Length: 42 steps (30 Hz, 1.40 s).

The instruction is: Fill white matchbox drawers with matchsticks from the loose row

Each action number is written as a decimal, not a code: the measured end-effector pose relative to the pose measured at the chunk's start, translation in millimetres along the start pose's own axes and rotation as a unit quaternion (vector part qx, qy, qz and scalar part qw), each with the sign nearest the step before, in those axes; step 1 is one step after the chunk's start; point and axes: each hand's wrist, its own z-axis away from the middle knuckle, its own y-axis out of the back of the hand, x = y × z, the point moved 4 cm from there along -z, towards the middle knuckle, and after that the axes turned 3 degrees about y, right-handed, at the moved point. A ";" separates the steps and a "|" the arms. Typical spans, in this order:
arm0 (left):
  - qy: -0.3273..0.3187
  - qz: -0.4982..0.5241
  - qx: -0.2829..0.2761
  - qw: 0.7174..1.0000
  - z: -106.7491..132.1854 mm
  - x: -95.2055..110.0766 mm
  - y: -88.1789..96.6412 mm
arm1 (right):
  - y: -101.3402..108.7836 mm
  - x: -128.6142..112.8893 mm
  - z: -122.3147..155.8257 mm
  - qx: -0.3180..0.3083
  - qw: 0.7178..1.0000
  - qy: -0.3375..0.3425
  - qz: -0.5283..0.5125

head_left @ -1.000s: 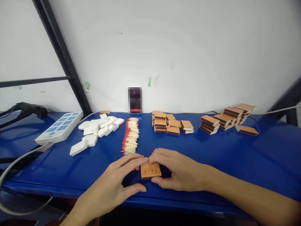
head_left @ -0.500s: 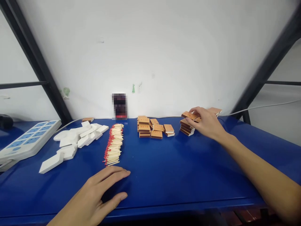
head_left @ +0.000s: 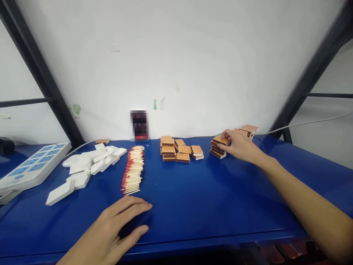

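On the right, my right hand (head_left: 238,144) grips the top matchbox (head_left: 219,140) of a stack, thumb at the near side and fingers over the top. Below it the stacked matchboxes (head_left: 217,151) show brown striking sides and lean slightly. My left hand (head_left: 122,217) rests near the front edge with thumb and fingers apart and nothing in it. Just beyond it lies a long row of red-headed matches (head_left: 134,169). More matchboxes (head_left: 168,151) are piled in the middle, beside a box with a white part showing (head_left: 197,151).
White box-like pieces (head_left: 93,158) lie heaped at the left, next to a power strip (head_left: 35,163). A pixelated dark object (head_left: 139,125) leans on the wall. Further matchboxes (head_left: 249,129) stand behind my right hand. All sit on a blue tabletop (head_left: 187,198).
My right hand has lowered slightly, and the matchbox it grips, tilted above the stack before, now lies flatter on top. My left hand has stayed where it was.
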 end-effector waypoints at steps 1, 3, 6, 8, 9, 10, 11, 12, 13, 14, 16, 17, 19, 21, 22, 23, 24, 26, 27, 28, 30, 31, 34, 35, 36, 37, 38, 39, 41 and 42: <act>0.000 0.002 -0.002 1.000 0.0 -0.2 -0.2 | 0.1 0.8 0.0 0.002 1.000 -0.003 0.001; -0.001 0.003 -0.006 1.000 -0.3 -0.1 -0.3 | 0.0 2.0 0.1 0.004 1.000 -0.007 -0.002; -0.001 0.000 -0.008 1.000 -0.2 0.4 -0.3 | -1.3 3.2 0.3 -0.005 1.000 -0.011 -0.008; 0.002 -0.005 -0.008 1.000 0.4 0.4 -0.4 | -2.5 4.4 0.2 -0.012 1.000 -0.016 -0.007; 0.003 -0.009 -0.011 1.000 0.8 0.4 -0.7 | -3.1 5.2 0.1 -0.013 1.000 -0.022 -0.006; 0.002 -0.012 -0.013 1.000 1.1 0.4 -1.0 | -3.7 6.2 0.0 -0.014 0.999 -0.028 -0.005; 0.002 -0.013 -0.015 1.000 1.4 0.3 -1.4 | -4.3 7.2 -0.2 -0.014 0.999 -0.035 -0.006; 0.001 -0.012 -0.016 1.000 1.5 0.3 -1.6 | -5.0 8.1 -0.3 -0.013 0.999 -0.040 -0.008; 0.001 -0.010 -0.018 1.000 1.6 0.2 -1.9 | -5.7 8.8 -0.5 -0.012 0.999 -0.044 -0.011; 0.002 -0.007 -0.019 1.000 1.5 0.0 -2.1 | -6.4 9.5 -0.7 -0.011 0.999 -0.046 -0.013; 0.004 0.000 -0.020 1.000 1.2 -0.2 -2.2 | -7.3 10.2 -0.9 -0.006 0.999 -0.045 -0.014; 0.004 0.002 -0.021 1.000 1.1 -0.2 -2.2 | -7.5 10.4 -1.0 -0.003 0.999 -0.045 -0.013; 0.005 0.004 -0.023 1.000 1.0 -0.2 -2.4 | -7.5 10.2 -0.8 0.004 0.999 -0.047 -0.013; 0.006 0.004 -0.023 1.000 1.1 -0.2 -2.5 | -7.8 9.5 -0.4 0.004 0.999 -0.050 -0.018; 0.007 0.004 -0.024 1.000 1.1 -0.2 -2.5 | -8.2 9.0 -0.1 0.000 0.999 -0.050 -0.021; 0.008 0.003 -0.023 1.000 1.0 -0.3 -2.6 | -8.9 8.6 0.1 -0.005 0.998 -0.049 -0.024; 0.009 0.002 -0.023 1.000 0.8 -0.3 -2.7 | -9.5 8.2 0.3 -0.009 0.999 -0.046 -0.026; 0.011 0.001 -0.024 1.000 0.2 -0.3 -2.9 | -10.7 7.6 0.5 -0.012 0.999 -0.032 -0.027; 0.010 0.001 -0.025 1.000 -0.1 -0.2 -3.0 | -11.2 7.6 0.5 -0.012 0.999 -0.024 -0.026; 0.009 0.001 -0.027 1.000 -0.4 -0.1 -3.2 | -11.6 7.6 0.5 -0.013 0.999 -0.018 -0.025; 0.007 0.001 -0.029 1.000 -0.7 0.2 -3.6 | -11.8 8.3 0.6 -0.015 1.000 -0.016 -0.022; 0.006 0.000 -0.030 1.000 -0.6 0.2 -3.7 | -11.5 8.7 0.7 -0.016 0.999 -0.020 -0.019; 0.005 -0.007 -0.038 0.999 0.7 -0.5 -4.5 | -9.4 8.5 1.1 -0.013 0.999 -0.029 -0.008; 0.004 -0.009 -0.040 0.999 1.2 -0.8 -4.8 | -8.6 7.9 1.2 -0.011 1.000 -0.028 -0.004; 0.005 -0.011 -0.043 0.999 1.7 -1.3 -5.2 | -7.8 7.3 1.2 -0.008 1.000 -0.027 -0.001; 0.005 -0.012 -0.045 0.999 2.1 -1.7 -5.5 | -7.2 6.9 1.2 -0.005 1.000 -0.028 -0.001; 0.005 -0.013 -0.045 0.999 2.4 -2.1 -5.8 | -6.7 6.7 1.0 -0.001 1.000 -0.030 -0.002; 0.007 -0.014 -0.046 0.999 2.7 -2.6 -6.1 | -6.2 6.6 0.8 0.004 0.999 -0.031 -0.005; 0.011 -0.014 -0.046 0.999 2.9 -3.2 -6.3 | -5.4 6.7 0.1 0.015 0.999 -0.034 -0.011; 0.013 -0.013 -0.046 0.999 2.8 -3.4 -6.3 | -4.9 6.7 -0.2 0.021 0.999 -0.034 -0.015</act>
